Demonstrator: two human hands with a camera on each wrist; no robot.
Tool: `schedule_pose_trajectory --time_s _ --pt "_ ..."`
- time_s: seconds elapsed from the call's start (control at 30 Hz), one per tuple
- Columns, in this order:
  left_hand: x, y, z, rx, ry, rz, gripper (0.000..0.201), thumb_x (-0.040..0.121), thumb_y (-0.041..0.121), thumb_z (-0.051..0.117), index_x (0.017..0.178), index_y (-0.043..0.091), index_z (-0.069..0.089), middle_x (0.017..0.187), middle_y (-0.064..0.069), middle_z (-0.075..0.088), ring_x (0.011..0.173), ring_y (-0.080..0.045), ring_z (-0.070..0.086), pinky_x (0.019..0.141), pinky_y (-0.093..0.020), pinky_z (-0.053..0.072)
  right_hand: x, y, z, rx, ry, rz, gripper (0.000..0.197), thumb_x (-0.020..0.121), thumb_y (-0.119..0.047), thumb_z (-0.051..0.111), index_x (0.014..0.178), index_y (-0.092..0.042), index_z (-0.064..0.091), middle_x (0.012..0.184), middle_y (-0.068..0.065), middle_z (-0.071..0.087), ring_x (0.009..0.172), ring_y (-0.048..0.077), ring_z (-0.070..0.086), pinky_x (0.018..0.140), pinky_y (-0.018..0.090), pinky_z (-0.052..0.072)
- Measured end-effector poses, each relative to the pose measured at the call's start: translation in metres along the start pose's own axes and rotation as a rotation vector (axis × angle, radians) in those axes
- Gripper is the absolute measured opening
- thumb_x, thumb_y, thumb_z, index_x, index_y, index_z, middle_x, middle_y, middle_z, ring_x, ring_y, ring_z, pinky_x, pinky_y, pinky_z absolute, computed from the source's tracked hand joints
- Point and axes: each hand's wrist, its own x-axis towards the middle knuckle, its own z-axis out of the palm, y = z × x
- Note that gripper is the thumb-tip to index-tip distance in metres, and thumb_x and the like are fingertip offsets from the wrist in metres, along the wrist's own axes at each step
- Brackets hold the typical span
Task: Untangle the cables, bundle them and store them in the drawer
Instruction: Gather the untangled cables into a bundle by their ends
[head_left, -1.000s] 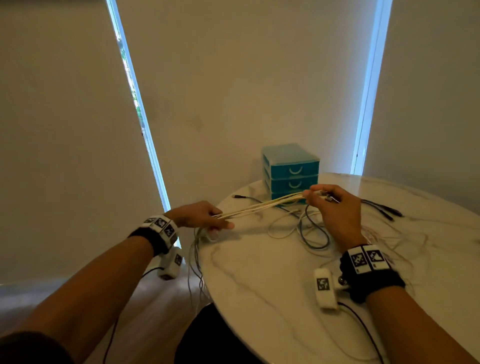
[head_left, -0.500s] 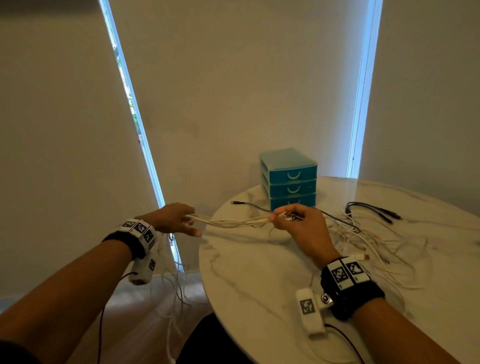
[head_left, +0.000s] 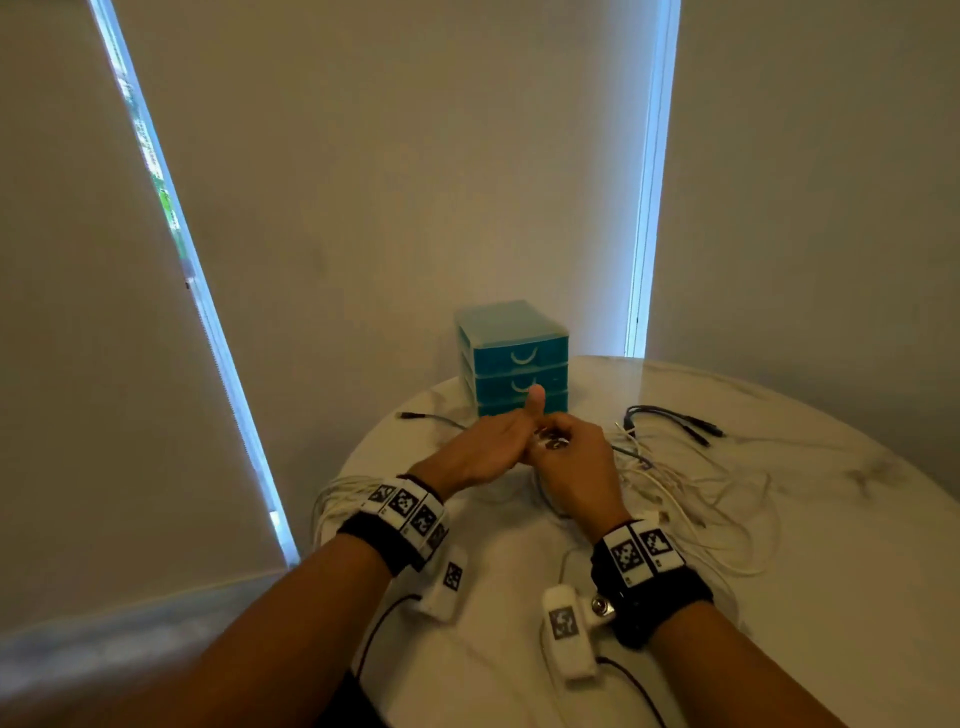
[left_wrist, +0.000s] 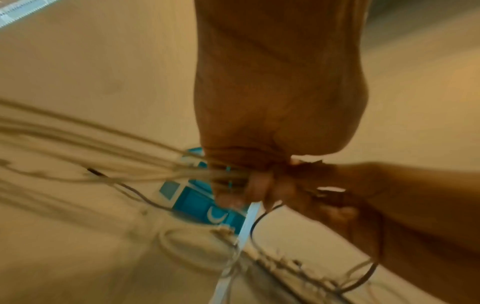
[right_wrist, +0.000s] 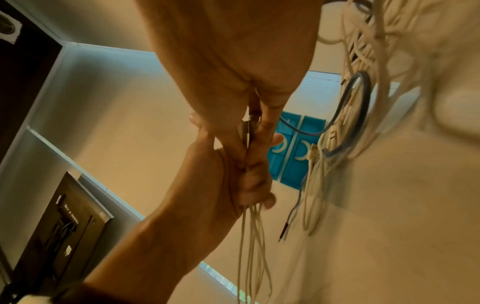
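Left hand (head_left: 480, 452), lower centre: fingers clamped round white cable strands (right_wrist: 250, 236), thumb raised. Right hand (head_left: 574, 462), touching it: fingers pinching the same strands' connector ends. Loose cables (head_left: 691, 499), centre right. Teal drawer unit (head_left: 511, 358), centre, drawers closed.

Two hands (head_left: 483, 452), three drawers (head_left: 519, 358).

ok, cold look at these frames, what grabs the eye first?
Both hands meet mid-table: the left hand and right hand clutch one bunch of white cables. Just behind them stands a teal drawer unit, all drawers closed. More loose cables sprawl over the marble table to the right.
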Motion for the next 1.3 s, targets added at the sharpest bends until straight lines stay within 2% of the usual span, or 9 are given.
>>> schedule_pose_trajectory --time_s 0.1,0.2,0.37,0.57,0.8,0.93,1.1,1.2,1.3 --pt "0.025 0.0 0.008 -0.046 0.15 -0.001 0.095 0.086 0.1 0.015 0.121 0.036 0.076 0.116 0.01 0.078 0.109 -0.011 0.071 0.106 -0.042 0.054 0.006 0.003 -0.008 0.015 0.076 -0.03 0.024 0.086 -0.016 0.085 0.106 -0.025 0.075 0.095 -0.013 0.076 0.085 -0.004 0.069 0.076 0.019 0.055" --pt "0.049 -0.001 0.005 -0.222 0.266 0.0 0.089 0.083 0.102 0.028 0.105 0.034 0.08 0.104 0.008 0.081 0.102 -0.015 0.074 0.102 -0.048 0.056 0.011 0.003 -0.022 0.128 0.119 0.025 0.046 0.086 -0.026 0.09 0.124 -0.027 0.063 0.113 -0.017 0.07 0.089 -0.009 0.07 0.073 0.011 0.056" --pt "0.069 -0.025 -0.004 -0.618 0.452 -0.079 0.068 0.081 0.09 0.057 0.098 0.026 0.073 0.053 0.02 0.057 0.058 -0.006 0.048 0.055 -0.027 0.038 0.023 0.021 -0.03 0.351 0.229 0.224 0.038 0.087 -0.034 0.085 0.12 -0.031 0.066 0.119 -0.001 0.074 0.096 0.02 0.079 0.091 0.046 0.066" --pt "0.086 -0.062 0.015 -0.689 0.479 -0.085 0.037 0.081 0.036 0.093 0.08 0.015 0.063 0.072 0.0 0.066 0.056 -0.002 0.059 0.049 -0.013 0.045 0.021 0.009 -0.038 0.482 0.122 0.261 0.025 0.1 -0.011 0.075 0.123 -0.003 0.067 0.114 0.019 0.076 0.091 0.031 0.082 0.083 0.036 0.066" --pt "0.094 -0.071 0.012 -0.86 0.635 -0.099 0.033 0.09 0.032 0.086 0.073 0.019 0.061 0.061 0.007 0.059 0.053 -0.006 0.051 0.043 -0.013 0.04 0.023 -0.034 -0.056 0.421 0.141 0.173 0.018 0.103 -0.005 0.066 0.12 -0.001 0.071 0.106 0.013 0.081 0.092 0.032 0.081 0.079 0.033 0.067" --pt "0.093 -0.071 0.01 -0.975 0.695 -0.074 0.023 0.092 0.033 0.084 0.095 0.012 0.074 0.075 0.006 0.067 0.063 -0.009 0.058 0.048 -0.013 0.045 0.038 -0.057 -0.035 0.174 0.08 0.032 0.012 0.103 -0.008 0.068 0.113 -0.005 0.072 0.106 0.008 0.078 0.086 0.023 0.082 0.075 0.031 0.067" --pt "0.094 -0.072 0.01 -1.017 0.728 -0.042 0.024 0.09 0.038 0.084 0.109 0.025 0.079 0.104 0.005 0.081 0.097 -0.018 0.076 0.082 -0.037 0.063 0.089 -0.048 -0.001 -0.542 -0.197 -0.113 0.008 0.1 -0.017 0.071 0.105 -0.013 0.077 0.099 -0.004 0.077 0.088 0.008 0.073 0.078 0.017 0.058" --pt "0.093 -0.07 0.008 -0.987 0.758 -0.043 0.023 0.091 0.037 0.082 0.109 0.023 0.079 0.104 0.004 0.08 0.099 -0.019 0.074 0.088 -0.037 0.061 0.107 -0.02 0.023 -1.008 -0.54 -0.075 0.014 0.098 -0.019 0.07 0.108 -0.013 0.077 0.107 0.004 0.076 0.1 0.023 0.072 0.093 0.04 0.061" --pt "0.091 -0.067 0.008 -0.966 0.773 -0.033 0.035 0.093 0.035 0.081 0.123 0.018 0.076 0.116 0.003 0.077 0.105 -0.016 0.072 0.088 -0.032 0.059 0.106 0.002 0.038 -1.249 -0.591 -0.083 0.021 0.1 -0.025 0.067 0.118 -0.015 0.073 0.115 0.005 0.072 0.105 0.029 0.07 0.094 0.045 0.059"
